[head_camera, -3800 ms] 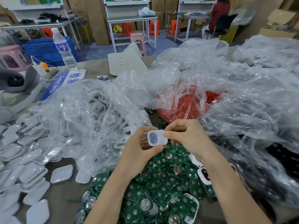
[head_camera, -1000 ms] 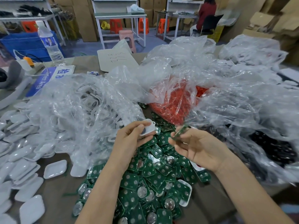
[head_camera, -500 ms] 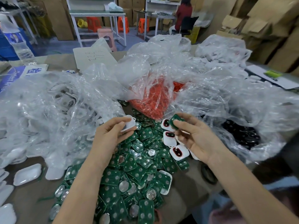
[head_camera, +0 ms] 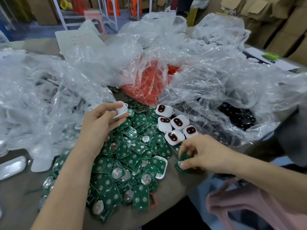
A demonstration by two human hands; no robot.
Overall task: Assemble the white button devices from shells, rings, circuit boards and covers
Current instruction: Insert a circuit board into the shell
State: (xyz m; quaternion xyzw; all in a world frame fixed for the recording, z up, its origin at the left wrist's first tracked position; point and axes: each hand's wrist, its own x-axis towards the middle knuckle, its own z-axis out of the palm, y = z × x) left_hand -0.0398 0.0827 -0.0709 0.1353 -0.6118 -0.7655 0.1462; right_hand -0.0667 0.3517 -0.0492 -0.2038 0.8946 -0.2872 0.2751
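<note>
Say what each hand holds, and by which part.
Left hand pinches a white shell across its left end. Right hand pinches a green circuit board at its edge.

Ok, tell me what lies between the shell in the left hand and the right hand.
Head view: loose green circuit boards and five white devices with red rings lie between them.

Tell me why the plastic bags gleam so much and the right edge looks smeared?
Head view: light glints white off the crinkled plastic bags and the metal discs among the green boards; the left hand gripping a white shell looks sharp; the right hand pinching a green board is slightly soft; the right edge and the pink shape at bottom right are smeared.
</note>
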